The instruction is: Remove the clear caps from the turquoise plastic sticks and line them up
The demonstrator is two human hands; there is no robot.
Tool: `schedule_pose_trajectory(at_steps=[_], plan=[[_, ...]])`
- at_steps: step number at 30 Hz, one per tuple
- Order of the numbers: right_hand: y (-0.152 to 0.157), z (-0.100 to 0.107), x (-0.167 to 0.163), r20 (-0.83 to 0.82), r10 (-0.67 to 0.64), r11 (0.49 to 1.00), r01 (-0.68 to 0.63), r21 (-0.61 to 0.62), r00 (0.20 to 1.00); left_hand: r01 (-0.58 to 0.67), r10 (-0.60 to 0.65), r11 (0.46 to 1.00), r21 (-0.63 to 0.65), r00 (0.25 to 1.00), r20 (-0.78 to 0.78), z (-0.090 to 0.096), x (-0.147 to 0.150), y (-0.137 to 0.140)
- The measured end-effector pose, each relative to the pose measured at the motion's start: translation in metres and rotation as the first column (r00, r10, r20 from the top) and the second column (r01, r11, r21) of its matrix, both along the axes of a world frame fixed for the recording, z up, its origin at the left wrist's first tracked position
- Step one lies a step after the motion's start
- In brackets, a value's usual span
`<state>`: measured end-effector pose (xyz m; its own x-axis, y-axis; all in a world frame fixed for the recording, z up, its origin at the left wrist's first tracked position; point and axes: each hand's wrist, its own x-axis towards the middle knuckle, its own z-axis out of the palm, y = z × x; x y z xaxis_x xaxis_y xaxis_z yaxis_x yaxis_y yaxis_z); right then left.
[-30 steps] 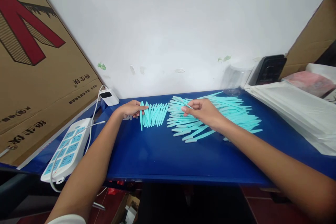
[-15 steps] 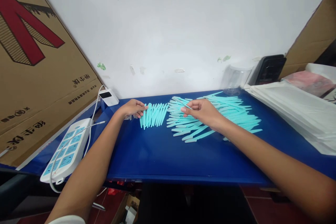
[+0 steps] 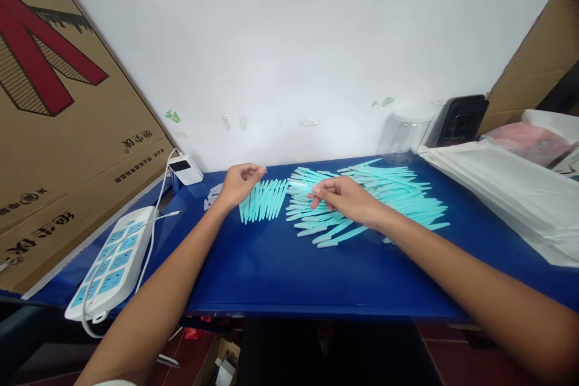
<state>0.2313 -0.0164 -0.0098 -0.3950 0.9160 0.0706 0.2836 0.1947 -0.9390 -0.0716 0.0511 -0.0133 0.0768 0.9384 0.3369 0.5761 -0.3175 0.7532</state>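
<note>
My right hand (image 3: 339, 196) pinches one blurry stick (image 3: 300, 184) over the big pile (image 3: 395, 190). It lies sideways, its free end pointing left. My left hand (image 3: 240, 186) is by the row of sticks (image 3: 266, 201), which point toward the wall (image 3: 289, 60). I can't tell if it grips any.

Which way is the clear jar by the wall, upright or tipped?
Upright: the clear jar has its pale top uppermost, base on the blue table.

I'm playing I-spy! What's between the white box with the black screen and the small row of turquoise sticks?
The head view shows the left hand and some small pale pieces between the white box and the row of turquoise sticks.
</note>
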Motion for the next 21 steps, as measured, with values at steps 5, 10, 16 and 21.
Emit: schedule_pose_trajectory(at_steps=[5, 10, 16, 21], plan=[[0.002, -0.005, 0.0, 0.028, 0.01, 0.999, -0.011, 0.035, 1.0, 0.276, -0.27, 0.96, -0.052, 0.958, 0.1, -0.002, 0.044, -0.033], [0.003, -0.008, -0.001, 0.018, 0.027, 0.996, -0.029, 0.082, 0.999, 0.326, -0.321, 0.943, -0.068, 0.944, 0.073, -0.004, 0.053, -0.044], [0.004, -0.008, 0.0, 0.019, -0.02, 0.989, 0.017, 0.15, 1.0, 0.342, -0.334, 0.933, -0.107, 0.938, 0.088, 0.001, 0.055, -0.046], [0.004, -0.008, 0.002, 0.068, -0.028, 0.997, 0.022, 0.076, 0.997, 0.311, -0.3, 0.946, -0.086, 0.946, 0.122, -0.002, 0.054, -0.044]])
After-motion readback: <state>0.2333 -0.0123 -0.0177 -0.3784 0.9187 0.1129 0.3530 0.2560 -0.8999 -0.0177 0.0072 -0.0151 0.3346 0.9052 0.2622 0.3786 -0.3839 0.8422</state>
